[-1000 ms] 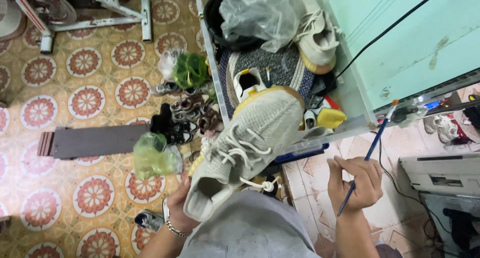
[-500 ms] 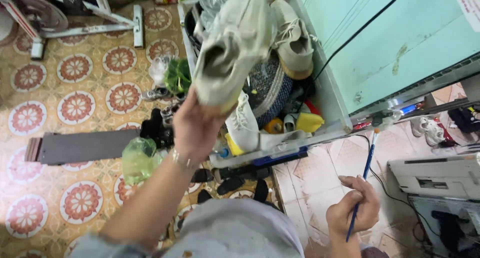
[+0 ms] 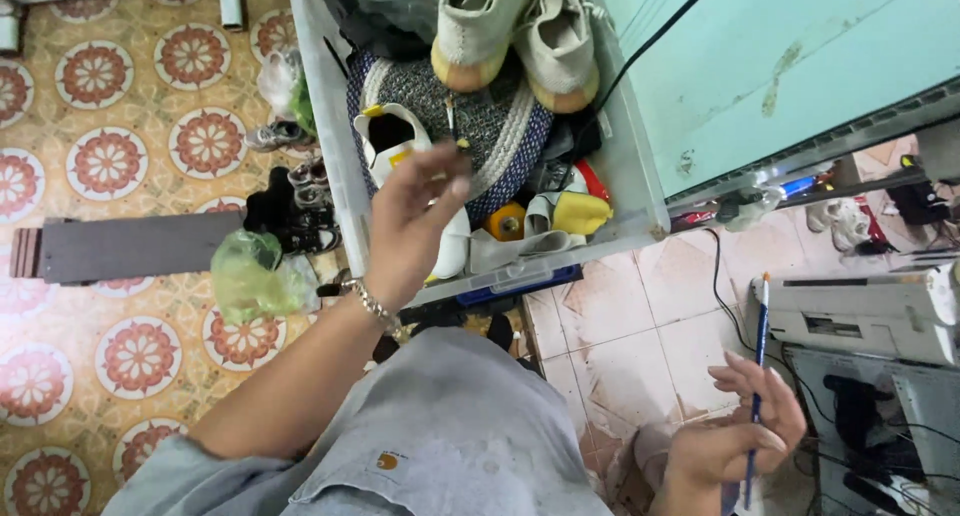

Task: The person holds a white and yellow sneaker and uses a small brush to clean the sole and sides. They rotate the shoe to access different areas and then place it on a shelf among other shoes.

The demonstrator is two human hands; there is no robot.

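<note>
1. The left hand (image 3: 412,216) hung in the air over the near edge of a clear plastic bin (image 3: 330,156), fingers loosely spread and curled, holding nothing, with a metal bracelet (image 3: 375,306) at the wrist
2. Just under that hand, inside the bin, a white shoe with yellow trim (image 3: 400,141) lay on a grey woven shoe with a rope edge (image 3: 505,126)
3. Two pale grey knit sneakers (image 3: 520,21) lay side by side at the far end of the bin, soles toward the camera, touching each other and well apart from the left hand
4. The right hand (image 3: 735,441) was low on the right side, fingers closed around a thin blue-handled paintbrush (image 3: 758,356), which stood nearly upright with its tip pointing up and away
5. A yellow sponge (image 3: 583,213) and an orange-yellow round thing (image 3: 507,221) sat in the near right corner of the bin
6. On the patterned tile floor (image 3: 120,166) left of the bin lay a crumpled green plastic bag (image 3: 250,276), a dark flat board (image 3: 130,246) and a cluster of small dark shoes (image 3: 295,216)
7. A black cable (image 3: 650,46) ran down the pale green wall (image 3: 800,46), and a white machine (image 3: 860,311) stood just beyond the brush
</note>
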